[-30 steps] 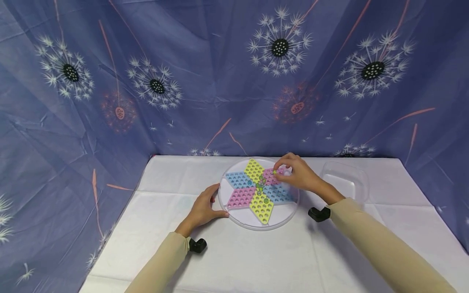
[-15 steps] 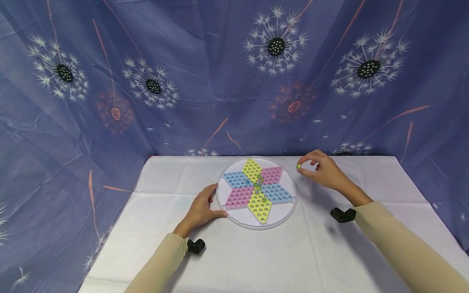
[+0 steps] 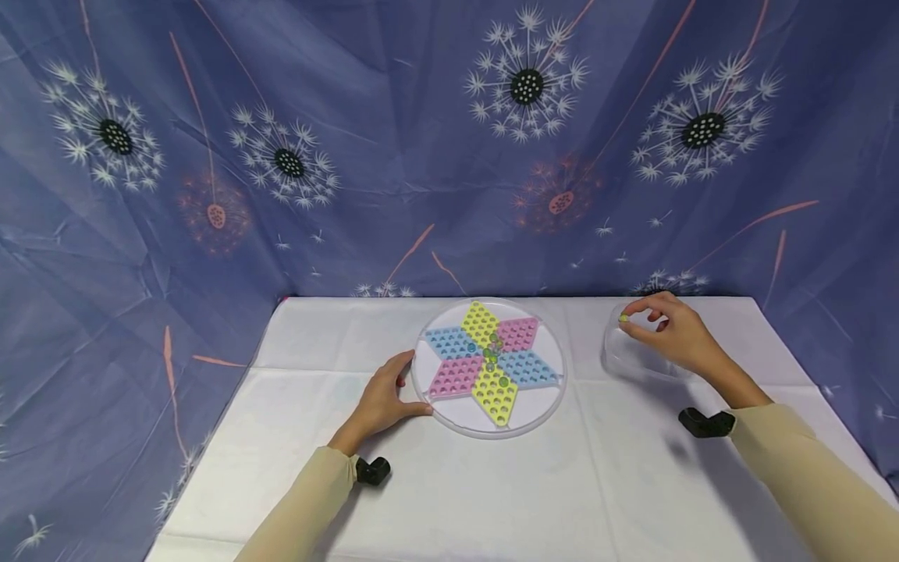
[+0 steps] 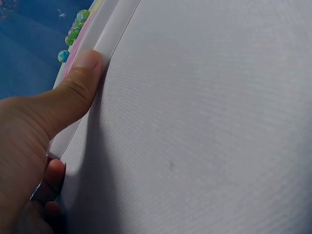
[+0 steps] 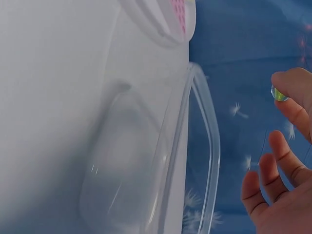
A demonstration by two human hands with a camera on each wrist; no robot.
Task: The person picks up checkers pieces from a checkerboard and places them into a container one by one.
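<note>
A round white Chinese checkers board (image 3: 438, 320) with a star of yellow, pink and blue points lies on the table. Several glass marbles (image 3: 489, 355) sit around its centre. At the board's left rim, my left hand (image 3: 379, 402) holds the edge, its thumb (image 4: 80, 80) on the rim. Between thumb and index finger, my right hand (image 3: 670, 332) pinches a clear marble with a yellow-green swirl (image 5: 279, 93). The other fingers of that hand are loosely bent. It is above a clear plastic box (image 3: 614, 355), partly hidden in the head view.
A white cloth (image 3: 520, 499) covers the table. Behind and to the left hangs a blue dandelion-print curtain (image 3: 393, 156). Black cameras are on both wrists. The plastic box stands right of the board, near the back edge.
My right hand has moved right, from above the board to above the plastic box, carrying the marble. My left hand has stayed at the board's rim.
</note>
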